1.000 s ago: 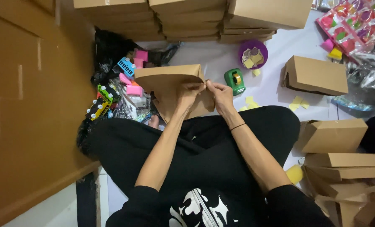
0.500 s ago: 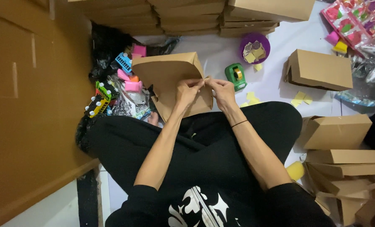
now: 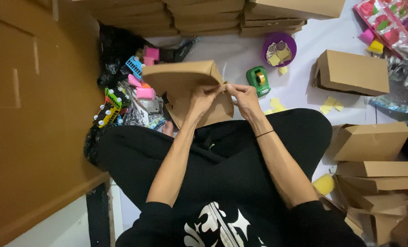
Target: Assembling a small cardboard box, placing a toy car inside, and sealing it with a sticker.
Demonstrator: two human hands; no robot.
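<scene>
Head view, left hand (image 3: 203, 97) and right hand (image 3: 244, 95) fingers pinching cardboard box (image 3: 185, 87) flap edge, toys crowding left.

A green tape dispenser (image 3: 258, 80), purple bowl (image 3: 290, 42), toy buses (image 3: 107, 110) and closed box (image 3: 354, 72) lie on the floor (image 3: 231, 55).

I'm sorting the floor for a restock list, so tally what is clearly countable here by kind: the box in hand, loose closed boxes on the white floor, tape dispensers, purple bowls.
Brown cardboard box held by left hand and right hand: 1
Loose closed box on the floor: 1
Green tape dispenser: 1
Purple bowl: 1
Total: 4
</scene>
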